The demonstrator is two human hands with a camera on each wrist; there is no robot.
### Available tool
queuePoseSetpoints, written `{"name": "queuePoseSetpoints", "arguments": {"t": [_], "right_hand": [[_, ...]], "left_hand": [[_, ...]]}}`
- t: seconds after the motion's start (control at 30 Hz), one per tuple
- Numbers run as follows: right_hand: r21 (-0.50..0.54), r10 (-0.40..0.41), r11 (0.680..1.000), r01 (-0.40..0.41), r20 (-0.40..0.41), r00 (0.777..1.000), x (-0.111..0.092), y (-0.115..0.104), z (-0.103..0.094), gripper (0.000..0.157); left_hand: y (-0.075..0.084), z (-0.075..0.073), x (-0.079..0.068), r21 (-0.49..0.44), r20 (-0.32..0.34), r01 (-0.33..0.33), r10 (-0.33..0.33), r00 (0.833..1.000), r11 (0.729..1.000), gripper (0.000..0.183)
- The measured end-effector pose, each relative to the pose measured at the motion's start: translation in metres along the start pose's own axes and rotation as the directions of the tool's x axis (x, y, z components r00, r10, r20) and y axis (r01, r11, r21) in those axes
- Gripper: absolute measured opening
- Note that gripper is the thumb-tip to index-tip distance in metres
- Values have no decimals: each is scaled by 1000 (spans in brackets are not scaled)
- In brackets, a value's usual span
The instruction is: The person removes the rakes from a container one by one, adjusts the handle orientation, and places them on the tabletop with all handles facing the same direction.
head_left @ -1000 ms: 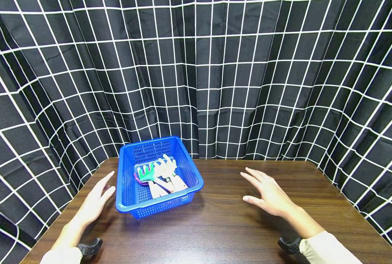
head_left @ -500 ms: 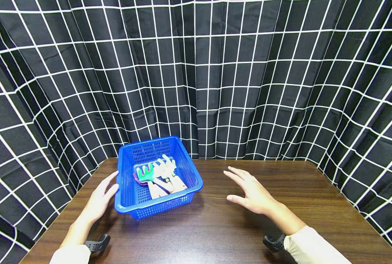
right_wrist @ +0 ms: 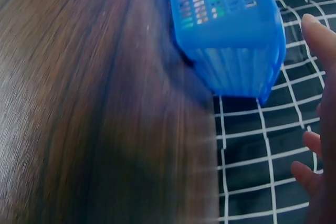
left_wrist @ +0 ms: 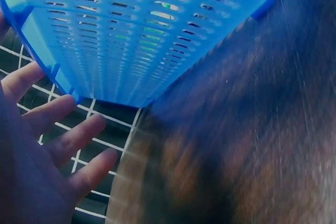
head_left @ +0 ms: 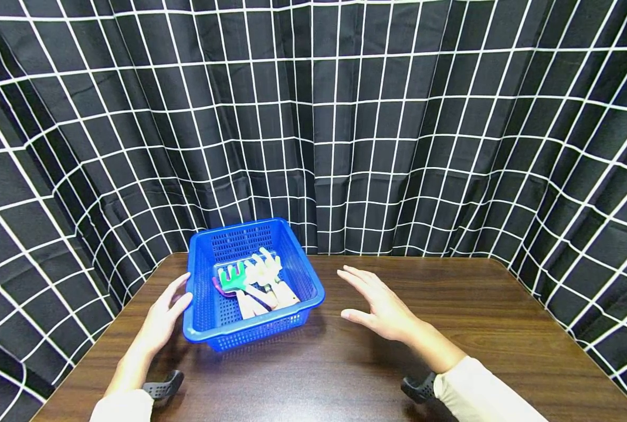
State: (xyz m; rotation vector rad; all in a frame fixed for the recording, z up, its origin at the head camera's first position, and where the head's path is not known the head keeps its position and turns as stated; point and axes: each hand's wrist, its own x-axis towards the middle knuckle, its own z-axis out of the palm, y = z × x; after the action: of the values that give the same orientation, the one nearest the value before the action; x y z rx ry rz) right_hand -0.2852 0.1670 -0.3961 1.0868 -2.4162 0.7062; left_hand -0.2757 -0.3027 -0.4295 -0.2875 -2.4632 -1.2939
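A blue plastic basket (head_left: 199,335) with slotted walls stands left of centre on the table. Inside lie a green hand rake (head_left: 233,278) with a pale handle, a purple-edged thing (head_left: 223,289) partly under it, and a whitish, finger-shaped thing (head_left: 264,271) like a glove. My left hand (head_left: 157,325) is at the basket's left rim, fingertips at or touching it; in the left wrist view its fingers (left_wrist: 79,139) are spread and relaxed. To the basket's right, apart from it, my right hand (head_left: 384,308) hovers with extended fingers and nothing held. The right wrist view shows the basket's side wall (right_wrist: 231,66).
The brown wood-grain table (head_left: 313,375) stretches in front and to the right of the basket. Behind its far edge hangs a black curtain (head_left: 366,146) with a white grid. Each wrist wears a dark band (head_left: 165,387).
My left hand has moved right to the basket's left rim. My right hand has travelled left toward the basket. The basket has shifted very slightly left at most.
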Motion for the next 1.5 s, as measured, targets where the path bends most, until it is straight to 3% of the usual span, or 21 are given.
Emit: {"name": "queuePoseSetpoints", "arguments": {"t": [0.4,0.63,0.73,0.97,1.3,1.5], "right_hand": [[39,10,999,-7,-61,998,23,-16,15,73],[127,6,992,3,-68,998,34,-25,20,72],[208,25,978,-9,-73,997,37,-29,22,71],[408,44,913,-10,-74,996,49,-38,30,69],[399,112,914,-74,-72,991,64,-54,32,69],[248,92,965,-89,1,996,76,-66,37,68]], "left_hand": [[3,7,5,-152,-14,113,-117,993,982,57],[5,9,6,-192,-34,134,-143,989,972,57],[6,10,7,-213,-43,140,-152,987,967,58],[3,13,5,-241,-55,156,-174,983,958,57],[1,16,4,-256,-70,117,-139,988,959,54],[0,16,3,-310,-22,126,-139,990,943,54]]}}
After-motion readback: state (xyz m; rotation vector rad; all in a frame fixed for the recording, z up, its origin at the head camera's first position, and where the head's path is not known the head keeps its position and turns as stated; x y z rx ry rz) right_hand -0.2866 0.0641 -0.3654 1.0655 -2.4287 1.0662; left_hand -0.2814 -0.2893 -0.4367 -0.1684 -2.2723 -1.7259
